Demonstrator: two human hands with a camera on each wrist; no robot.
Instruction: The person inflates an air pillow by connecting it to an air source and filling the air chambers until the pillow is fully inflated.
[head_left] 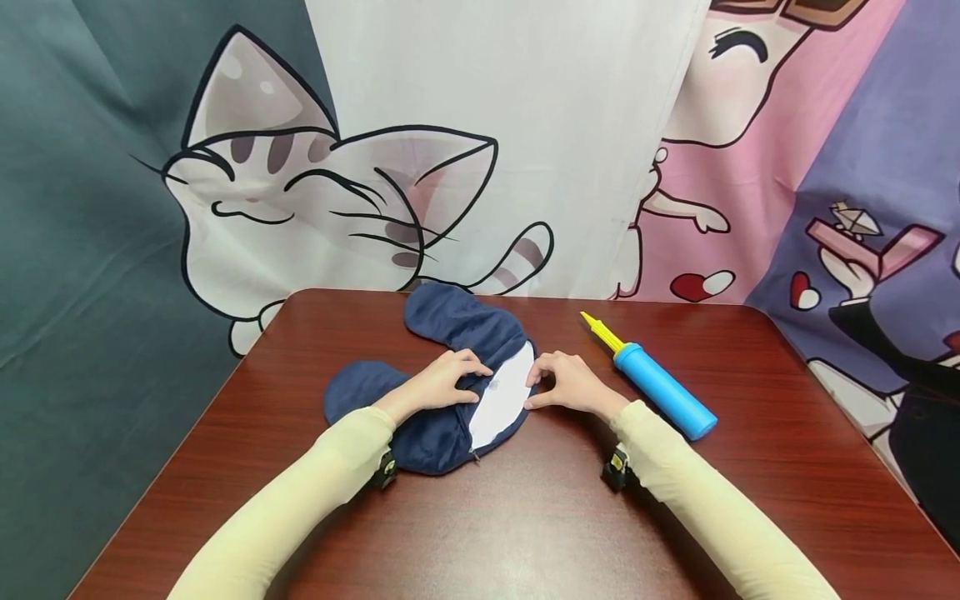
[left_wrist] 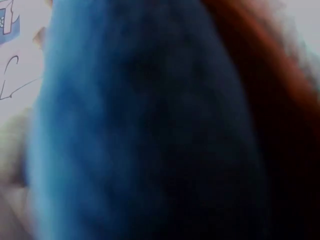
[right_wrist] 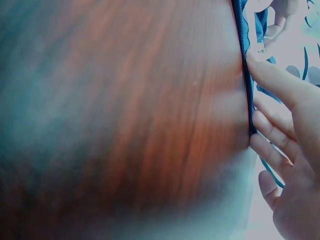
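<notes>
A navy U-shaped neck pillow (head_left: 457, 321) lies on the table, its two arms pointing left. Its zipper is undone along the outer curve, baring a white inner part (head_left: 501, 398). My left hand (head_left: 441, 382) grips the left edge of this opening with thumb and fingers. The opposite zipper edge (right_wrist: 246, 65) is held by my right hand (head_left: 567, 383), whose thumb and fingers lie along it in the right wrist view. Blurred navy fabric (left_wrist: 140, 120) fills most of the left wrist view, mostly hiding the left hand there.
To the right of the right hand lies a blue hand pump (head_left: 663, 390) with a yellow nozzle (head_left: 602, 332). Behind the brown table (head_left: 315, 325) hangs a cartoon-printed cloth (head_left: 510, 100). A black object (head_left: 926, 442) stands beyond the right table edge.
</notes>
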